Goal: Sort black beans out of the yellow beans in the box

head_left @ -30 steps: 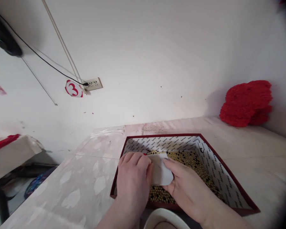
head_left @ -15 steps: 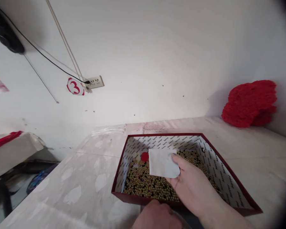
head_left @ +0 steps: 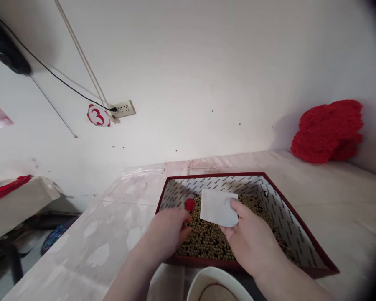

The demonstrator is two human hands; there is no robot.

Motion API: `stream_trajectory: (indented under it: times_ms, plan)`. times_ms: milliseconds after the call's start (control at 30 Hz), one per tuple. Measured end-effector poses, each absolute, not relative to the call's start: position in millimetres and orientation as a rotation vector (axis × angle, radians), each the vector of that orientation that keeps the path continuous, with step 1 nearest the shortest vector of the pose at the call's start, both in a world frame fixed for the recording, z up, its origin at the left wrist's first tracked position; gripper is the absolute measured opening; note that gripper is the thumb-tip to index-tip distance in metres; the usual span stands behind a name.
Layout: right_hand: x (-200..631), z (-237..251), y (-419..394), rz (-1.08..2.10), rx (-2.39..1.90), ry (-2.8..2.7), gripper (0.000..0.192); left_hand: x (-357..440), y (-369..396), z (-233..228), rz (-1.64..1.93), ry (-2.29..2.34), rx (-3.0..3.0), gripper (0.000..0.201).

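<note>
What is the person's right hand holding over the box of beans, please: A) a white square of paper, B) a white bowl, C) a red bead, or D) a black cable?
A: the right hand pinches a white square of paper by its corner above the beans in the red-rimmed box, while the left hand reaches into the beans near a small red bead.

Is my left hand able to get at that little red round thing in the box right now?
Probably yes. The left hand is already inside the box, its fingertips just below the red round piece lying on the beans. The white card in the right hand sits beside it, not over it.
</note>
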State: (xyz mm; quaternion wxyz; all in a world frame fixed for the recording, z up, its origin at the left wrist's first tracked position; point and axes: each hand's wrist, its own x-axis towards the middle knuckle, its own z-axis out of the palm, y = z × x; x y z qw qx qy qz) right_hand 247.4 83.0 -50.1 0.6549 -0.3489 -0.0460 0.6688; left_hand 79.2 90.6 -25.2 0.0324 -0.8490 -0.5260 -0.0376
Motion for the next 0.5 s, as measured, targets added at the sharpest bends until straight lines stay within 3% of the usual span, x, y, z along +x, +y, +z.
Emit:
stream_trajectory:
  times_ms: [500]
  plan:
    - [238.0, -44.1, 72.5, 1.517, -0.834, -0.118, 0.014, 103.0, 96.5, -29.0, 0.76, -1.524, -2.608, 0.021]
